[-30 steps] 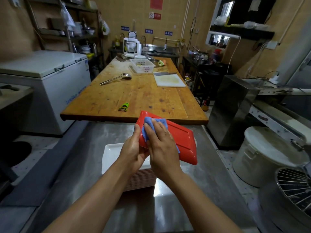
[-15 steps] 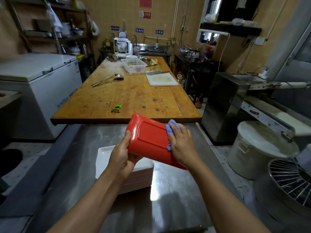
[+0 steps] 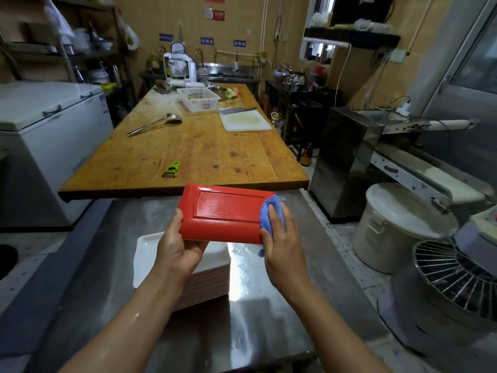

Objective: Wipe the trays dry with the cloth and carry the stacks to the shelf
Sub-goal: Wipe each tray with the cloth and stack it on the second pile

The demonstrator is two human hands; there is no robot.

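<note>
Frame centre: left hand point(image 3: 176, 247) grips the red tray point(image 3: 224, 212); right hand point(image 3: 281, 235) presses the blue cloth point(image 3: 269, 214) on its right end.

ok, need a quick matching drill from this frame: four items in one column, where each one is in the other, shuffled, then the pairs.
Items:
1. red tray
2. blue cloth
3. green peeler
4. stack of white trays

Places:
A. on the wooden table
B. under the right hand, at the tray's right end
C. on the steel counter, below the red tray
D. held up in the left hand

Pairs: 1-D, 2-B, 3-A, 4-C
</note>
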